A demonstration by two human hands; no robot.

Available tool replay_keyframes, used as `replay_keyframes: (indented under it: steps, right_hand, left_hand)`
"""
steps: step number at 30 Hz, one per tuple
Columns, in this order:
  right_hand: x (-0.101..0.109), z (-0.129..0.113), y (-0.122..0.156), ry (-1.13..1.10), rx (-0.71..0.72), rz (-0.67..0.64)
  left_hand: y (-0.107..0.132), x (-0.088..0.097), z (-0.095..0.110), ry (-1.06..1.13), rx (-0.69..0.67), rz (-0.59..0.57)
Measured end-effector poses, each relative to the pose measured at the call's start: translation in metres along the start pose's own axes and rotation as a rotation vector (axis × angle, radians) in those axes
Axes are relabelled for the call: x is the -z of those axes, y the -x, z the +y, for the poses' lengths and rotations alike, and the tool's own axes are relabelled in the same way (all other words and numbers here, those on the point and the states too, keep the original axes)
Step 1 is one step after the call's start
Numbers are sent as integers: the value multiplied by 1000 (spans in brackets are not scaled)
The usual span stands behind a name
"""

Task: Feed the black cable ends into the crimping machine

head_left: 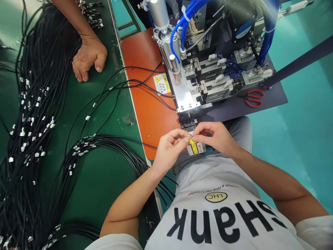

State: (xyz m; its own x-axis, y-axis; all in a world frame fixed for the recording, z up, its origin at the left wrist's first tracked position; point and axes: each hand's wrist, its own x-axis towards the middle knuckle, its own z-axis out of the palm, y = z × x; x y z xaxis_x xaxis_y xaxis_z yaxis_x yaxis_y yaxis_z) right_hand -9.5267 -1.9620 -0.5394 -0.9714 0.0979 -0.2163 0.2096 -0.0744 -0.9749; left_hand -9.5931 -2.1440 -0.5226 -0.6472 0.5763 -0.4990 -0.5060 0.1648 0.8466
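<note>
My left hand [171,147] is closed in a pinch on a black cable [145,143], which runs in from the bundle on the left and passes behind the hand. Against it, my right hand [214,137] pinches at the cable's tip with thumb and forefinger. The fingertips of both hands nearly meet, and the detail of the tip is too small to make out. Just below the fingers is a white label with a yellow arrow [193,147] on the machine's near end. The metal press machine [186,92] stands right beyond my hands, with several black cables lying in its left side.
An orange plate [140,104] with a warning sticker [161,83] adjoins the green table [104,180]. Bundles of black cables [52,69] with silver ends cover the table's left. Another person's hand [90,59] rests there. Red-handled scissors [255,98] lie right of the machine, below blue air hoses [191,12].
</note>
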Motion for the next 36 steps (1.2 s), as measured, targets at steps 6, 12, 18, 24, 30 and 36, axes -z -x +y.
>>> replay_keyframes:
  steps: [6,12,18,24,30,36]
  right_hand:
    - [-2,2,1,41,89,-28]
    - [3,-2,2,121,161,-77]
    - [5,-4,1,74,141,-68]
    - [0,-3,0,111,203,-17]
    - [-6,-1,1,116,253,45]
    - [-10,1,3,104,251,72]
  left_hand:
    - [-1,3,3,-16,17,-20]
    - [-2,4,7,-4,38,-57]
    - [-2,4,6,27,50,-63]
    - [-2,4,6,47,51,-70]
    - [-2,3,3,64,45,-36]
    - [-2,2,1,82,21,-35]
